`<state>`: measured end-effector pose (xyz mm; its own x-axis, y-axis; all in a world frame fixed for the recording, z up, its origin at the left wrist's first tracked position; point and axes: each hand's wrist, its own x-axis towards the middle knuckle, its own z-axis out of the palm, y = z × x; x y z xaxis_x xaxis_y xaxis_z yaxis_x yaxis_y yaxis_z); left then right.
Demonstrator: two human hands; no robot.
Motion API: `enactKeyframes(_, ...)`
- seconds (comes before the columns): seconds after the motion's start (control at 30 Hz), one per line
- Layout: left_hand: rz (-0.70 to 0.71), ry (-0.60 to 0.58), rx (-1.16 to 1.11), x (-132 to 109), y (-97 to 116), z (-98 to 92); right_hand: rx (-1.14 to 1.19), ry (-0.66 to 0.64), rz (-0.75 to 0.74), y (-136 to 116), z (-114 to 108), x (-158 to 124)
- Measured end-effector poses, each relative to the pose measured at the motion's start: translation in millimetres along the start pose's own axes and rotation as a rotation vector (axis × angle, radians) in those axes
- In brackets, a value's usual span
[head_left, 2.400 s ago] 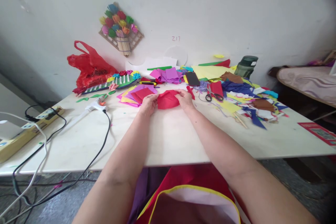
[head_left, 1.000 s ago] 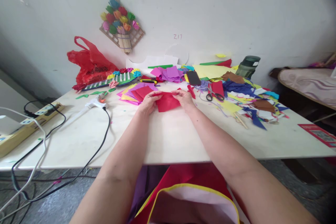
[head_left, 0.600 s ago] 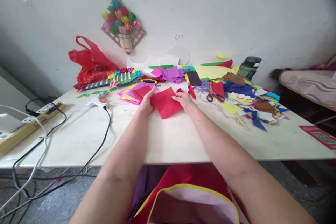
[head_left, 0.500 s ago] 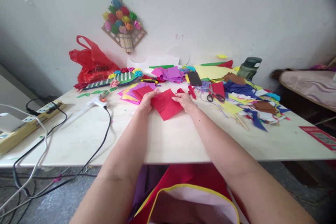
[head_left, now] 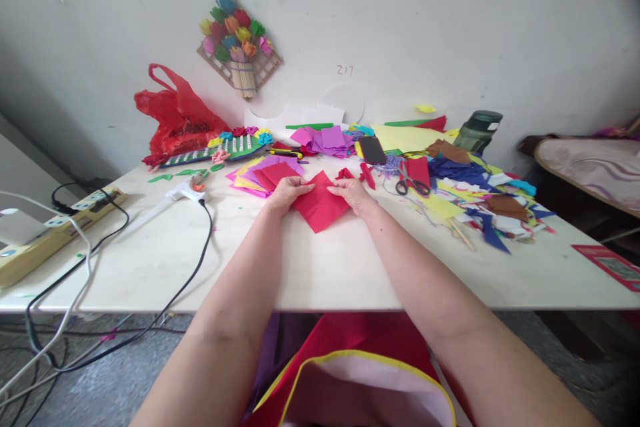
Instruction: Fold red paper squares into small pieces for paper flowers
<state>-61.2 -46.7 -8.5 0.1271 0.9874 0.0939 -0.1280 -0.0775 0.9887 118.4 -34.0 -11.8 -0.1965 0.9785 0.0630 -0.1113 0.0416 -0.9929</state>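
Observation:
A square of red crepe paper (head_left: 320, 208) is held between my two hands above the table, turned so one corner points towards me. My left hand (head_left: 289, 193) pinches its left side, thumb on top. On the right side, my right hand (head_left: 353, 193) grips the paper in the same way. Just beyond my left hand lies a fanned stack of purple, yellow and red paper sheets (head_left: 253, 177). Small folded red paper pieces (head_left: 367, 175) rest past my right hand. The fingers under the red square are hidden.
Black scissors (head_left: 413, 185) and a heap of paper scraps (head_left: 480, 193) lie to the right, near a phone (head_left: 373, 150) and a green bottle (head_left: 477, 132). On the left are a white glue gun (head_left: 186, 192) with its cord, a power strip (head_left: 60, 233) and a red plastic bag (head_left: 177, 113).
My left hand has slid inward along the red paper, closer to its far corner. My right hand stays at the right side. The camera view has shifted slightly.

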Motion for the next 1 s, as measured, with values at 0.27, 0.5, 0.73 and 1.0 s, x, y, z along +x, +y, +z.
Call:
enactKeyframes(0.27, -0.041, -0.066, -0.071, -3.1, 2.6, 1.3, 0.018, 0.038, 0.015, -0.5, -0.3, -0.2)
enactKeyframes(0.5, -0.061, -0.071, -0.041, -2.5, 3.3, -0.9, 0.066, 0.006, 0.007, 1.9, -2.9, 1.3)
enactKeyframes(0.73, -0.079, -0.094, -0.044, -2.0, 2.4, -0.3, 0.079, -0.009, 0.023, 2.1, -3.9, 2.2)
enactKeyframes(1.0, -0.052, -0.076, -0.132, -0.2, -0.5, -2.9, 0.082, -0.02, 0.01, 2.2, -3.8, 1.8)
